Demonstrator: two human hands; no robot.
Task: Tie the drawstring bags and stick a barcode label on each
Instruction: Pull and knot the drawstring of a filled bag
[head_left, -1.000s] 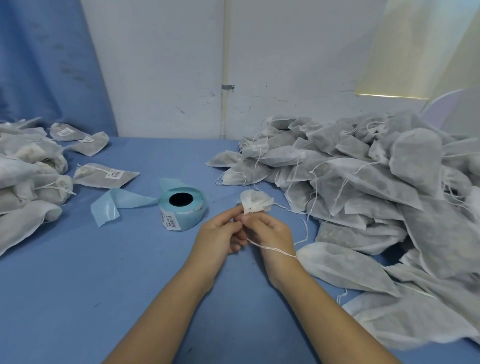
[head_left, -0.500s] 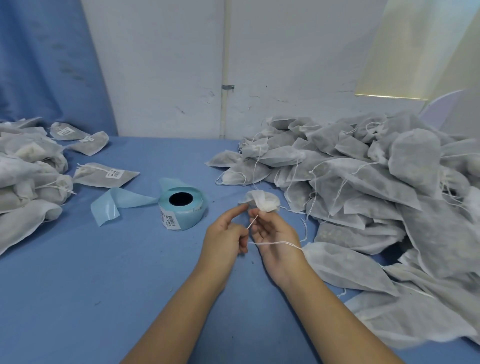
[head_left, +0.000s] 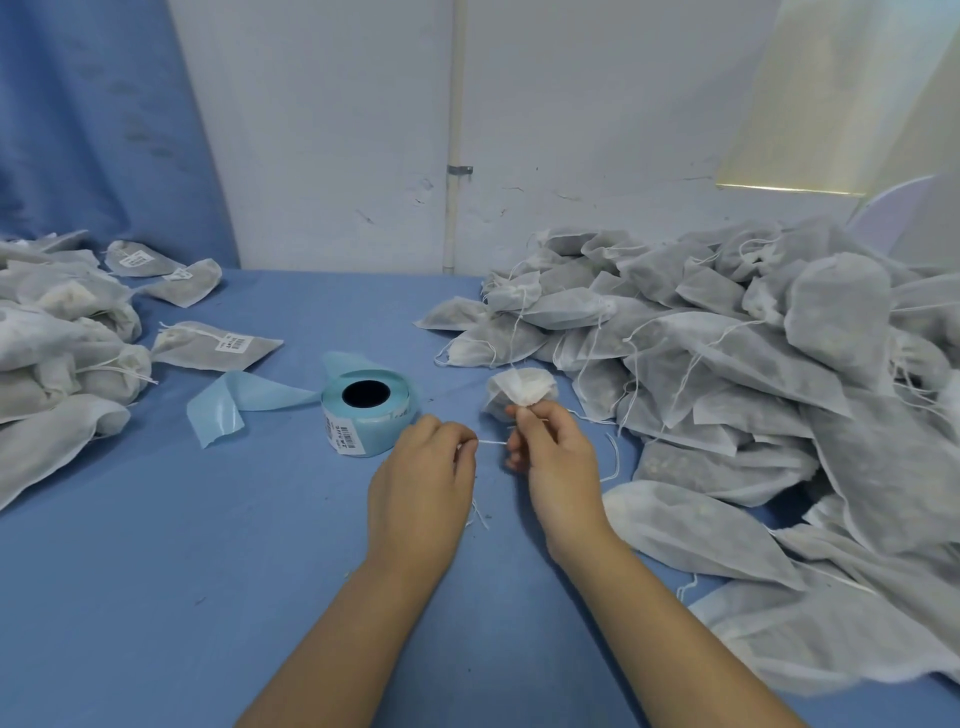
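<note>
Two hands are working just right of the blue label roll (head_left: 366, 415): left hand (head_left: 421, 467) pinching the thin white drawstring (head_left: 491, 442), right hand (head_left: 550, 452) gripping the floppy, featherlight-looking white fabric bag (head_left: 522, 387) by its bunched neck, likely its surest hold.

This looks like a small packing workshop. A roll of barcode labels (head_left: 368, 410) stands on a table (head_left: 156, 571) covered with blue cloth. Right of the roll lies a big heap of white drawstring bags (head_left: 727, 353). Left of the roll, labelled bags (head_left: 62, 332) are piled. Behind it is a scuffed white wall (head_left: 571, 130).
</note>
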